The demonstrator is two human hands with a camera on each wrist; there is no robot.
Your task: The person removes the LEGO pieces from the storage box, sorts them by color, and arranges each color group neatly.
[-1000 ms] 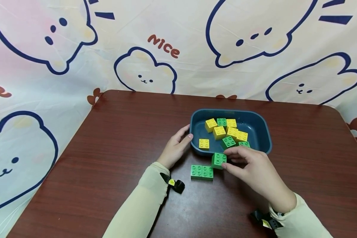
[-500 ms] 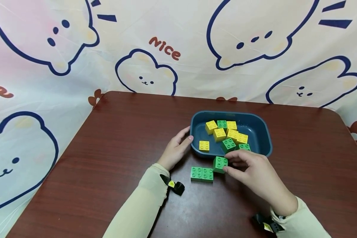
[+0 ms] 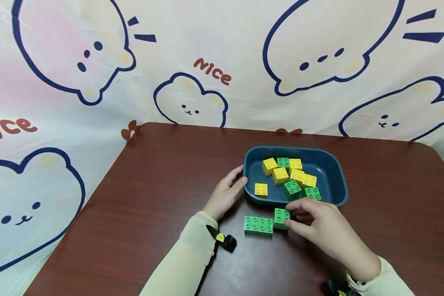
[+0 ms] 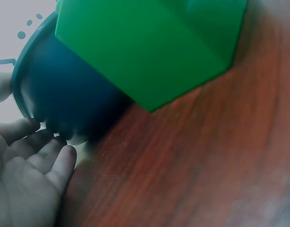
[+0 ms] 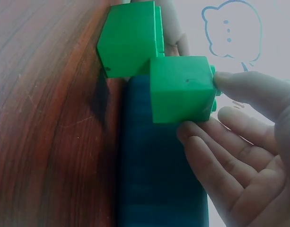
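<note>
In the head view, my right hand pinches a green building block between thumb and fingers, by the tray's front wall. The right wrist view shows that held block close up, studs facing the fingertips. Just left of it, a pair of green blocks lies side by side on the table. My left hand grips the left end of a dark blue tray; in the left wrist view its fingers curl against the outer wall. Green blocks, blurred and close, partly cover the tray there.
Several yellow blocks and a few green blocks lie loose inside the tray. Brown wooden table extends around it. A printed cloth hangs behind the table's back edge. Each wrist wears a black strap.
The head view has shifted, so everything sits lower and further right. Relative to the green pair, the held block has come slightly forward and right. The left hand stays at the tray.
</note>
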